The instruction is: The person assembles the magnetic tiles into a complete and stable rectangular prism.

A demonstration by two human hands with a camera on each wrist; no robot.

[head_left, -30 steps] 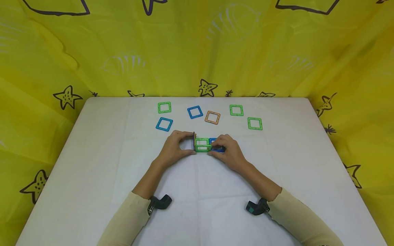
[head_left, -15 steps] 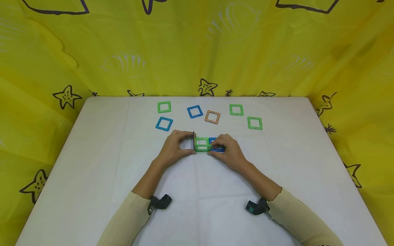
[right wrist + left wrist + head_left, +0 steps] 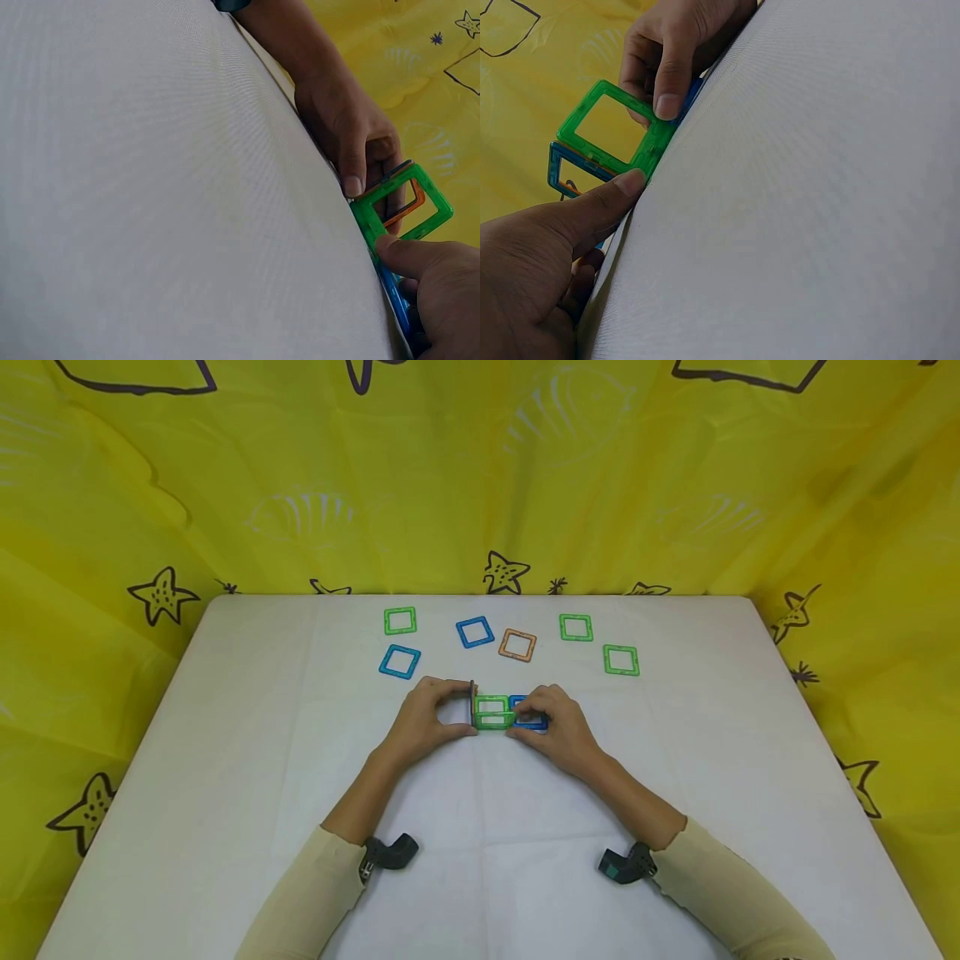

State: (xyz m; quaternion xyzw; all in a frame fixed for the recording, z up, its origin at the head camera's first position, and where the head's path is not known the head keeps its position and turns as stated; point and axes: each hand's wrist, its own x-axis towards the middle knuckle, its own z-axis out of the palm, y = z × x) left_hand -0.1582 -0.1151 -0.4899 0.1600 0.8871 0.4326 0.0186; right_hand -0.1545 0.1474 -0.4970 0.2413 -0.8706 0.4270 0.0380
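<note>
A small structure of square magnetic tiles lies between my hands. In the head view, my left hand (image 3: 423, 724) grips a dark upright tile (image 3: 473, 704) at its left end, thumb near and fingers far. That tile shows as a blue magnetic tile (image 3: 553, 166) in the left wrist view. My right hand (image 3: 558, 731) pinches the right edge of an upright green magnetic tile (image 3: 592, 97). Another green tile (image 3: 492, 698) lies behind it. A flat blue tile (image 3: 542, 725) is partly hidden under my right hand. An upright orange tile (image 3: 418, 196) shows through the green frame in the right wrist view.
Loose tiles lie farther back on the white table (image 3: 480, 877): green (image 3: 386, 621), blue (image 3: 384, 665), another blue (image 3: 461, 636), orange (image 3: 504, 647), and two more green ones at right. A yellow patterned curtain (image 3: 435, 460) hangs behind the table.
The upright green tile's top edge has tipped very slightly away in the head view. Both hands keep their places and grips.
</note>
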